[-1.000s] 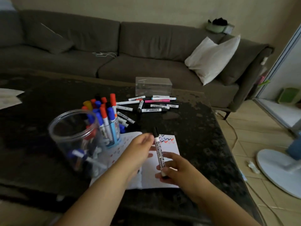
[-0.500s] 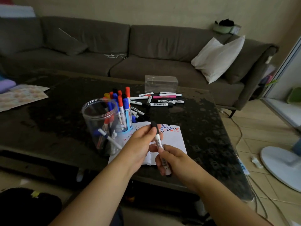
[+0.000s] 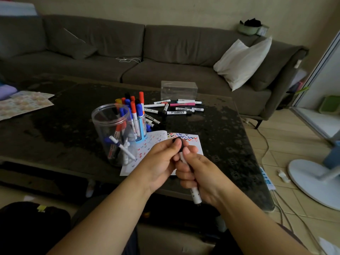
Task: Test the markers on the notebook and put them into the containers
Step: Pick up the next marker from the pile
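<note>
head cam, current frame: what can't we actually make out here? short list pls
- Marker in the right hand: the fingers hide most of the barrel; its print is too small to read.
- Black cap: the left hand pinches it; on or off, unclear.
- Notebook: the near edge is hidden behind both hands.
- Clear jar: marker count blurred through the plastic.
- Loose markers: labels too small to read.

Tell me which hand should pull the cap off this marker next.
Probably the left hand: it already pinches the black cap, while the right hand grips the marker body to steady it.
</note>
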